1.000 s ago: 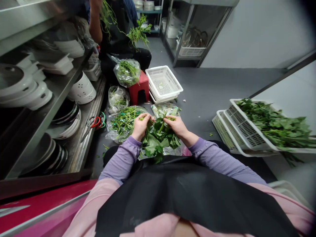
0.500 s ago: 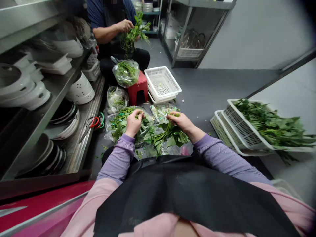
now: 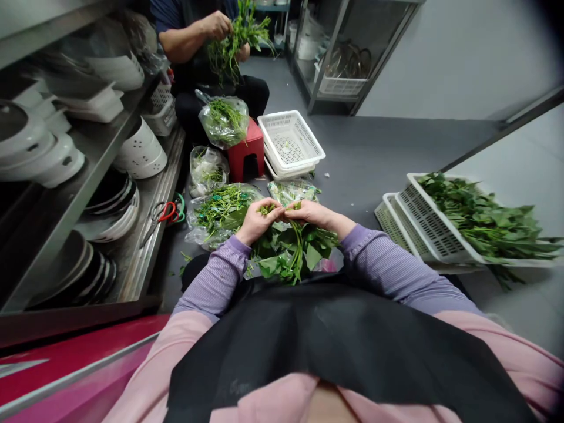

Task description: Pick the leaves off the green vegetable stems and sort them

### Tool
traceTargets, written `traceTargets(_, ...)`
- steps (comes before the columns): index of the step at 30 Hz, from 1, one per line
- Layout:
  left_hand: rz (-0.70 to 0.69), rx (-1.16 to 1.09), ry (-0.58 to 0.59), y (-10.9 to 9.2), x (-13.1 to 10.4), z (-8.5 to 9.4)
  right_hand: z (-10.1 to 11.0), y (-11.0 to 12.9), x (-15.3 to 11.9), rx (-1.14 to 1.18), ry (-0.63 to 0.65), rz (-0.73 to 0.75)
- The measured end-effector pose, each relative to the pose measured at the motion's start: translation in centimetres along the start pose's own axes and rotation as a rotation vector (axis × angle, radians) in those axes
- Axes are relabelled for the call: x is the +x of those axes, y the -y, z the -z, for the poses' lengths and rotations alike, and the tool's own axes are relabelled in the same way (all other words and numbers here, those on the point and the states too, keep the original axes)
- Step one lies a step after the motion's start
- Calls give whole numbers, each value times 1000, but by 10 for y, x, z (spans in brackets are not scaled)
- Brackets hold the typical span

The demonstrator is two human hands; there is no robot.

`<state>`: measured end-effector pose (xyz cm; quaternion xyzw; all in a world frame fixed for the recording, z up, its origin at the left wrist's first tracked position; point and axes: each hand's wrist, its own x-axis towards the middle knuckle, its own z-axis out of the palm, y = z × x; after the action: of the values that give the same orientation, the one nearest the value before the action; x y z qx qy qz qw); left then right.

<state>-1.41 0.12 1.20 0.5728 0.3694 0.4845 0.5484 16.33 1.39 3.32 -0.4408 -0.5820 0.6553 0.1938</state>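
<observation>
My right hand [image 3: 319,215] is closed around the stems of a bunch of leafy greens [image 3: 298,254], whose broad leaves hang below toward my apron. My left hand [image 3: 256,223] meets it fingertip to fingertip, closed on short green stem pieces [image 3: 267,208] that poke out above the fingers. Left of the hands, an open plastic bag holds a heap of cut stems [image 3: 220,207]. A printed plastic packet [image 3: 291,191] lies just beyond my fingers. More leaves and plastic lie underneath, partly hidden by the bunch.
A co-worker's hand [image 3: 215,26] holds greens at the back. Near them are a red stool [image 3: 252,147] bearing a bag and a white basket [image 3: 293,164]. Stacked baskets of greens [image 3: 476,205] stand right. Scissors [image 3: 166,212] lie on the left shelf's edge.
My hands have come together: the left moved right, the right slightly left with the bunch, which now hangs more centrally. The view has tilted slightly down.
</observation>
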Motion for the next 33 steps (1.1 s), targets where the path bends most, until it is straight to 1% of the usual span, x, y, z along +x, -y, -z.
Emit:
traceTargets(3,-9,25,-122,4,3,6,0,-13,-6,79,78,-81)
traceTargets(4,-16,37,-156,4,4,8,-1,-17,-9,100,83,-99)
traceTargets(6,-39,69,-185,4,5,12,-3,-25,-14,134,44,-104)
traceTargets(10,-84,155,-204,1,3,12,-7,-32,-18,210,-70,-65)
traceTargets(15,-130,236,-224,-4,0,11,-9,-34,-15,260,-118,-61)
traceTargets(17,-127,232,-227,-3,0,11,-8,-35,-14,303,-124,-83)
traceTargets(20,-102,169,-238,1,1,12,-7,-36,-13,386,-116,-112)
traceTargets(22,-91,125,-232,4,2,12,-8,-37,-13,429,-91,-121)
traceTargets(25,-94,108,-213,7,2,13,-11,-35,-13,438,-21,-88)
traceTargets(27,-114,128,-216,6,0,12,-13,-31,-13,381,15,-33)
traceTargets(28,-133,151,-222,4,-2,10,-13,-29,-13,317,9,-5)
traceTargets(30,-186,228,-230,0,-8,6,-14,-23,-12,109,-66,36)
traceTargets(32,-238,310,-221,-6,-14,1,-17,-20,-11,-183,-186,84)
traceTargets(33,-255,340,-220,-8,-16,-1,-20,-20,-12,-342,-240,132)
